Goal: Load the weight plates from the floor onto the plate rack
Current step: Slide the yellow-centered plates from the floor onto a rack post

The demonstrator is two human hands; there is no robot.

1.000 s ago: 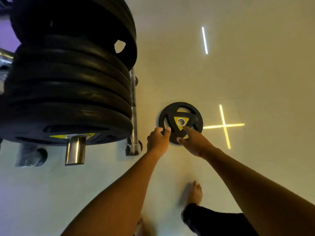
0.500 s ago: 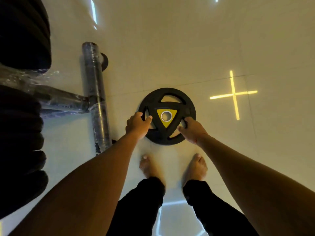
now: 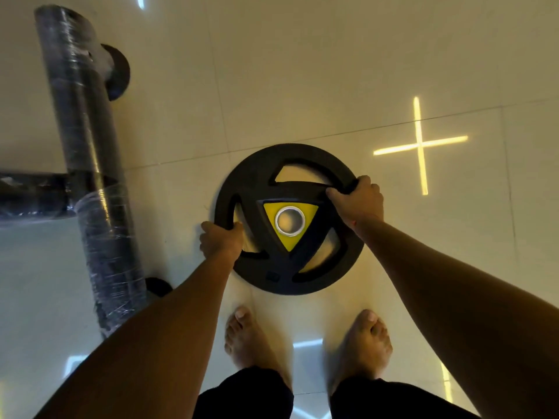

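Now both hands grip the round black rubber weight plate (image 3: 289, 219) with yellow triangular hub: left hand (image 3: 222, 241) at eight o'clock, right hand (image 3: 357, 201) at two; lift level, clear of the bare feet (image 3: 308, 343).

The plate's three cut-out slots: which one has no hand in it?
The slot nearest the feet, on the weight plate. The left hand and right hand grip the others.

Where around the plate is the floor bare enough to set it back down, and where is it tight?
Bare floor lies beyond the plate and to its right, around the light cross. Tight: left, by the wrapped rack base; near side, the bare feet. Left hand and right hand grip it.
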